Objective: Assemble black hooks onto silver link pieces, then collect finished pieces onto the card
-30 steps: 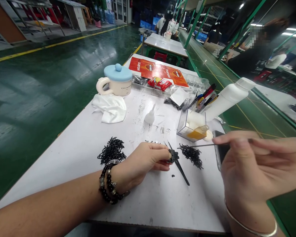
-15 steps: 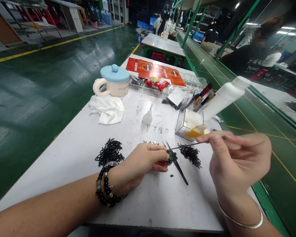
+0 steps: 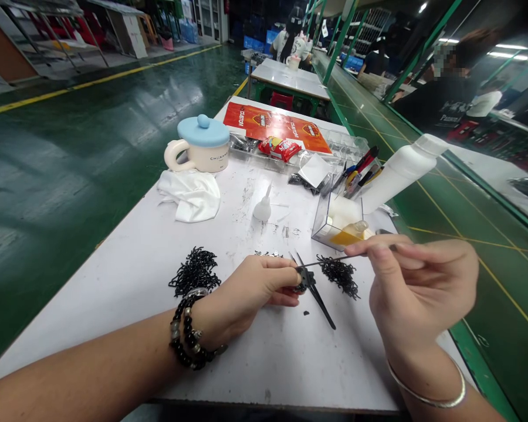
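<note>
My left hand point(image 3: 257, 287) is closed in a pinch on a small black part point(image 3: 305, 278), whose far side is hidden by the fingers. My right hand point(image 3: 422, 287), also closed, grips a thin dark rod point(image 3: 334, 258) between thumb and fingers. The rod's far end reaches the black part beside my left fingertips. Black tweezers point(image 3: 323, 308) lie at a slant under or behind the part, tips pointing away. One pile of small black curved pieces point(image 3: 196, 271) is left of my left hand; another such pile point(image 3: 341, 275) sits between my hands.
A small dropper bottle point(image 3: 263, 208), a white cloth point(image 3: 191, 196) and a lidded mug point(image 3: 202, 146) stand farther back. On the right are a clear box point(image 3: 325, 228) and a leaning white bottle point(image 3: 400, 173). A red wrapper point(image 3: 279, 148) lies near an orange sheet point(image 3: 242, 120).
My right hand has shifted slightly left, and the rod's end has slid left along the black part. My left hand keeps its hold almost in place.
</note>
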The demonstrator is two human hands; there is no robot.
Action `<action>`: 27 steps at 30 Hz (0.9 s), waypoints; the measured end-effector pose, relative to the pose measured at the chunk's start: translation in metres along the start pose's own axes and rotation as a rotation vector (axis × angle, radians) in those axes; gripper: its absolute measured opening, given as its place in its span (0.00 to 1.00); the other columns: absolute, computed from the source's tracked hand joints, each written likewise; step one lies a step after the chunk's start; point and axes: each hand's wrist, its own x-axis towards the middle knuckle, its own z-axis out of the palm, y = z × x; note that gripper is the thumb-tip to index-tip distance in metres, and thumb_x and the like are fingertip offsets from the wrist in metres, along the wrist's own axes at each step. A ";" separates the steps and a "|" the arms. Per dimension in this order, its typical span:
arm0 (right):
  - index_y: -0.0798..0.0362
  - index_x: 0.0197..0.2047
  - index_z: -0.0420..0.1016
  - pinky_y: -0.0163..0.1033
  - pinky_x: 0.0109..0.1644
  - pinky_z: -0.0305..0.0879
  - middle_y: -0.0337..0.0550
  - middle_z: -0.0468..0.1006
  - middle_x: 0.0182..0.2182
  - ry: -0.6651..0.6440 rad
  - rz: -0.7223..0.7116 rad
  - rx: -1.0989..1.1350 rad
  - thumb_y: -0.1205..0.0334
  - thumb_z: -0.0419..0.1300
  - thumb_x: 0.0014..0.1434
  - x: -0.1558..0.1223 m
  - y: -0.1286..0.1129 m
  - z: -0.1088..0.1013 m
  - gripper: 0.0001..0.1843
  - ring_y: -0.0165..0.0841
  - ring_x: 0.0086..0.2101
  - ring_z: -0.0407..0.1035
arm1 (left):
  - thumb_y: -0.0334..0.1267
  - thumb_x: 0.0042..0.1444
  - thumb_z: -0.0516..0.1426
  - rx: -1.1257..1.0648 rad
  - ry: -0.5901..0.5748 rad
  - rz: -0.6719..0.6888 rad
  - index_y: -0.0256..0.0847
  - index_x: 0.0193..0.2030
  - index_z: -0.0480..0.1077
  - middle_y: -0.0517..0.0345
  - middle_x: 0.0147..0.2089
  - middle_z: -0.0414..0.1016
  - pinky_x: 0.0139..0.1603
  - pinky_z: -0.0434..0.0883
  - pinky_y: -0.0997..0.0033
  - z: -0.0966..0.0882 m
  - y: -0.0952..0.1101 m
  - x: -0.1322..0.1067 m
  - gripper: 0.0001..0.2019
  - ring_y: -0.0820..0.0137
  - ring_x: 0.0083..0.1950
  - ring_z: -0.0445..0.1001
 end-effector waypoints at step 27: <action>0.57 0.37 0.66 0.43 0.27 0.69 0.34 0.73 0.24 -0.112 0.002 0.083 0.85 0.55 0.50 0.001 -0.001 -0.005 0.15 0.36 0.27 0.74 | 0.30 0.47 0.60 0.006 0.004 0.007 0.35 0.32 0.74 0.60 0.28 0.72 0.35 0.73 0.79 0.000 0.000 0.001 0.04 0.77 0.31 0.71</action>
